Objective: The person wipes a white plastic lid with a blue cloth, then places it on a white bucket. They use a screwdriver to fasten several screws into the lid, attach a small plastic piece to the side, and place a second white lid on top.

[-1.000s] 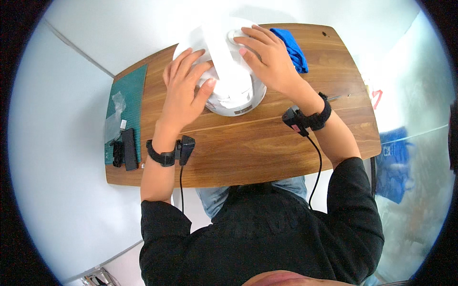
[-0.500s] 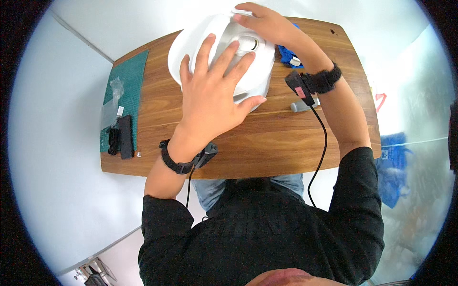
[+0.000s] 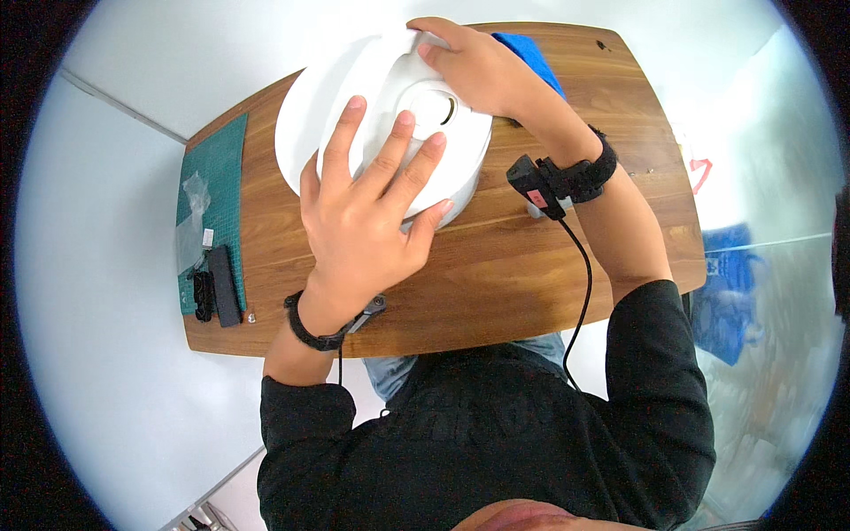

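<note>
On the wooden table (image 3: 496,283), at its far side, stands a large round white plastic vessel (image 3: 305,124) with a wide rim. A raised round knob (image 3: 431,108) with a dark curved slot is set in its top. My left hand (image 3: 367,221) lies over the near left part of the vessel, fingers spread and stretched out. At the far edge, my right hand (image 3: 487,73) pinches a raised part of the rim between thumb and fingers. Part of the vessel's top is covered by my hands.
A green cutting mat (image 3: 226,159) at the left bears clear plastic wrapping (image 3: 195,199) and a black oblong block (image 3: 225,285). Beyond my right wrist is a blue cloth-like thing (image 3: 536,62). A grey cylinder (image 3: 534,211) is partly hidden below the right wrist device (image 3: 536,186).
The whole view has shifted, so table, vessel and hands appear lower and further left. More of the blue thing shows beside my right hand. Both hands stay on the vessel.
</note>
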`<action>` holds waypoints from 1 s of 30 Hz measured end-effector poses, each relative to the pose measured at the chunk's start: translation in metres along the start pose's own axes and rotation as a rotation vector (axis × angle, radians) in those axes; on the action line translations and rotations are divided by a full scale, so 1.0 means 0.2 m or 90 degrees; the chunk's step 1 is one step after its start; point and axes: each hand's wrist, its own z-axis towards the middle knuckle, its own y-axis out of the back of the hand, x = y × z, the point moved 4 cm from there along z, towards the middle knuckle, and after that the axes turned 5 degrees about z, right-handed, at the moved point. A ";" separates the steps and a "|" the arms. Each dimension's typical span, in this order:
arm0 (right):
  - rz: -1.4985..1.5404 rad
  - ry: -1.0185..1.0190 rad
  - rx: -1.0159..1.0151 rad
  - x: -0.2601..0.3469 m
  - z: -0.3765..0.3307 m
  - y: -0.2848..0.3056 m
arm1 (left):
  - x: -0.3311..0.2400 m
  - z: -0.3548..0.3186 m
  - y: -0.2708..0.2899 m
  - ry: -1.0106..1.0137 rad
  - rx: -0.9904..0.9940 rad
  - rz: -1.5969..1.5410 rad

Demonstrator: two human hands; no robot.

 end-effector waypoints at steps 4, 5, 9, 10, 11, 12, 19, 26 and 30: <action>-0.103 -0.010 -0.069 0.03 -0.03 0.01 | 0.10 0.00 0.00 -0.051 -0.018 -0.048; -0.113 -0.022 -0.069 0.00 -0.01 -0.01 | 0.12 0.00 0.00 -0.060 -0.021 -0.065; -0.133 -0.078 -0.040 -0.12 0.11 0.00 | 0.21 0.03 0.00 -0.072 0.010 -0.151; -0.133 -0.095 -0.024 -0.15 0.13 0.01 | 0.23 0.03 0.00 -0.074 0.027 -0.173; -0.109 -0.103 -0.036 -0.17 0.13 0.01 | 0.26 0.02 0.01 -0.069 0.039 -0.158; -0.045 -0.124 -0.018 -0.21 0.13 0.02 | 0.27 0.01 0.01 -0.060 0.056 -0.145; 0.420 -0.233 0.044 -0.09 -0.04 -0.01 | 0.20 0.00 0.01 -0.013 0.047 -0.084; 0.605 -0.167 0.018 -0.20 -0.02 -0.07 | 0.20 -0.01 -0.07 -0.046 -0.016 0.007; 0.570 -0.184 0.033 -0.20 0.00 -0.07 | 0.22 -0.03 -0.07 -0.046 -0.017 0.007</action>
